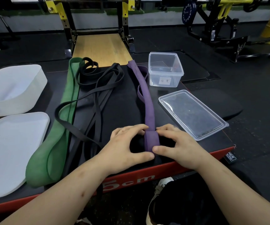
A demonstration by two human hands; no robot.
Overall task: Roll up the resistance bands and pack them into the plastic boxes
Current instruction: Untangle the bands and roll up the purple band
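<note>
the purple band point(148, 101) lies on the black platform point(123, 98) with its near end folded over into a short flat fold. that fold sits right between the two hands. the left hand point(127, 143) comes in from the left, its fingertips point(141, 127) curled onto the far edge of the fold and its thumb pressed against the near edge. the right hand point(178, 143) mirrors it from the right, fingertips at the far edge and thumb at the near edge, the two thumbs almost touching. both hands pinch the fold between thumb and curled fingers, with a narrow span.

from the fold, the band's long axis runs away from the person, bending slightly left. its far end lies just beside the left wall of the clear box point(165, 80). a thinner loop of the same band peeks out along its left side about halfway up.

the clear box stands upright and open at the far right of the platform, with a small paper label on its near wall. its clear lid point(192, 114) lies flat, nearer than the box and to the right of the band. the tangled black bands point(102, 88) lie left of the purple band. further left, the green band point(66, 103) stretches lengthwise. a frosted box point(40, 73) and a frosted lid point(12, 151) sit at the left edge.
</note>
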